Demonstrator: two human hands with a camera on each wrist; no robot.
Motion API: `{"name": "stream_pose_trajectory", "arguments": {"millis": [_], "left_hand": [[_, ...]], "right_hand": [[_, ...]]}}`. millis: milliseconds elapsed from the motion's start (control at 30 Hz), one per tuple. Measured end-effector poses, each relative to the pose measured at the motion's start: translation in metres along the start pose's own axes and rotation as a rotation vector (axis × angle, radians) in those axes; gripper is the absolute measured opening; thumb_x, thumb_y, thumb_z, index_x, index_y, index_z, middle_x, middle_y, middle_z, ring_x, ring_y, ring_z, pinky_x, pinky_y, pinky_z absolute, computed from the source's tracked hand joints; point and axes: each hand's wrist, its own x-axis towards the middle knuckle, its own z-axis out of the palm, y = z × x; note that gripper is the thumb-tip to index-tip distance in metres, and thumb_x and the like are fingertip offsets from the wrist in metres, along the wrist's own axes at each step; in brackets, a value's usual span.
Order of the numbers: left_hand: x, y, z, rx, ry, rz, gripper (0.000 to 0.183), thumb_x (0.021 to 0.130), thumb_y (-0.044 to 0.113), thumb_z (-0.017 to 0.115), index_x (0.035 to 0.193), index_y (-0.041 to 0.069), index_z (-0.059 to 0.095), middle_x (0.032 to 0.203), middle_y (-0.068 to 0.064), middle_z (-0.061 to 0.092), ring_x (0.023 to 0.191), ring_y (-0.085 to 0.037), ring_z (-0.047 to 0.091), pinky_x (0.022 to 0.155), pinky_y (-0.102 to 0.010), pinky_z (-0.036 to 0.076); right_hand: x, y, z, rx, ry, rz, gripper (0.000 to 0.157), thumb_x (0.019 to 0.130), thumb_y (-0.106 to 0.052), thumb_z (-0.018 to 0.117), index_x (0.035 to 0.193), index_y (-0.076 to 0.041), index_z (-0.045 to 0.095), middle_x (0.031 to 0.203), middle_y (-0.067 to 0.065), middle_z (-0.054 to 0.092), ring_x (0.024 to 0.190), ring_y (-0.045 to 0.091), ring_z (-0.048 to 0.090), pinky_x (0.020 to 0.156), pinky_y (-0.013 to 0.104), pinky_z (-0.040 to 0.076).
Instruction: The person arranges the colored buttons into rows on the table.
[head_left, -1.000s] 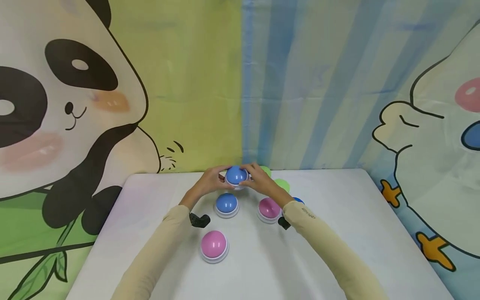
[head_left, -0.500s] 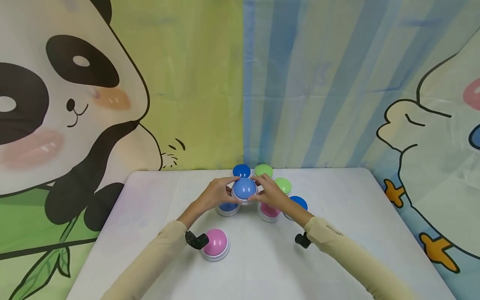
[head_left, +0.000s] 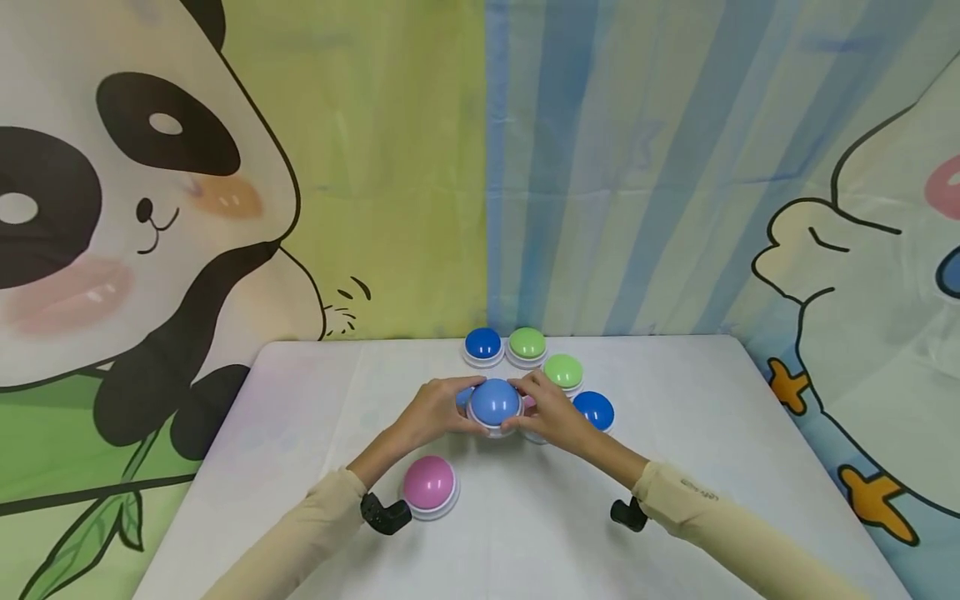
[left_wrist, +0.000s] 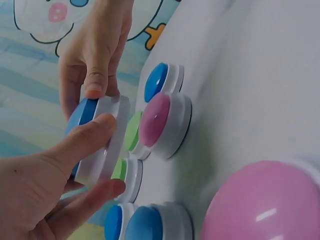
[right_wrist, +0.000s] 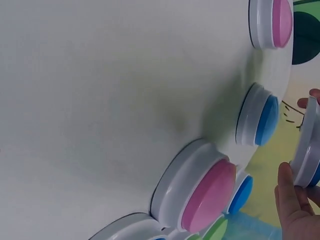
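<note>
Both hands hold one light-blue domed push button (head_left: 495,402) with a white base, raised off the table. My left hand (head_left: 438,408) grips its left side, thumb on the white base in the left wrist view. My right hand (head_left: 553,412) grips the opposite side, its fingertips at the base rim in the right wrist view. Behind the hands, mostly hidden in the head view, stand another light-blue button (left_wrist: 145,222) and a pink button (right_wrist: 210,195). A second pink button (head_left: 428,483) stands nearer, by the left wrist.
At the back of the white table (head_left: 322,383) stand a dark-blue button (head_left: 483,342) and a green button (head_left: 527,342). Another green button (head_left: 563,370) and a blue button (head_left: 594,410) curve round on the right. A printed curtain (head_left: 405,167) hangs behind the table.
The held light-blue button has come nearer and slightly right, along with both hands. This uncovers the back dark-blue button, while the middle light-blue and pink buttons are now mostly covered.
</note>
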Motion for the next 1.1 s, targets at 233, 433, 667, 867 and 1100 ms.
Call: {"name": "stream_pose_trajectory", "arguments": {"millis": [233,433,667,867,1100], "left_hand": [[-0.017,0.011,0.011,0.096,-0.006,-0.010,0.079,0.064,0.050,0.086,0.129,0.014,0.062,0.121,-0.008,0.070,0.106,-0.025,0.068,0.085,-0.039,0.058],[-0.027,0.015,0.019,0.129,-0.009,0.007,0.077,0.063,0.052,0.085,0.127,0.015,0.063,0.111,-0.007,0.073,0.085,-0.015,0.069,0.076,-0.033,0.060],[-0.032,0.018,0.022,0.141,-0.020,0.009,0.078,0.064,0.053,0.084,0.128,0.014,0.062,0.112,-0.006,0.073,0.079,-0.010,0.067,0.076,-0.030,0.059],[-0.036,0.022,0.023,0.130,-0.022,-0.010,0.077,0.064,0.053,0.084,0.127,0.015,0.062,0.100,-0.003,0.075,0.069,-0.004,0.063,0.068,-0.023,0.056],[-0.044,0.028,0.028,0.150,-0.039,-0.008,0.078,0.063,0.052,0.085,0.126,0.013,0.063,0.110,-0.003,0.073,0.096,-0.015,0.069,0.080,-0.031,0.059]], "right_hand": [[-0.022,0.000,0.005,0.016,-0.040,-0.018,0.067,0.077,-0.038,0.079,0.131,-0.005,0.057,0.109,0.006,0.053,0.097,0.015,0.057,0.082,0.028,0.059],[-0.036,0.001,0.011,0.066,-0.050,-0.043,0.062,0.078,-0.034,0.079,0.128,-0.005,0.058,0.110,0.007,0.051,0.100,0.019,0.058,0.080,0.026,0.059],[-0.043,0.000,0.013,0.079,-0.057,-0.050,0.064,0.078,-0.032,0.078,0.130,-0.003,0.055,0.111,0.009,0.051,0.102,0.021,0.059,0.080,0.028,0.059],[-0.048,-0.001,0.015,0.072,-0.044,-0.056,0.066,0.078,-0.033,0.079,0.130,-0.002,0.055,0.109,0.008,0.051,0.100,0.020,0.059,0.079,0.028,0.059],[-0.056,-0.003,0.020,0.047,-0.057,-0.041,0.067,0.077,-0.033,0.079,0.131,-0.002,0.056,0.104,0.004,0.051,0.100,0.018,0.060,0.077,0.022,0.058]]}}
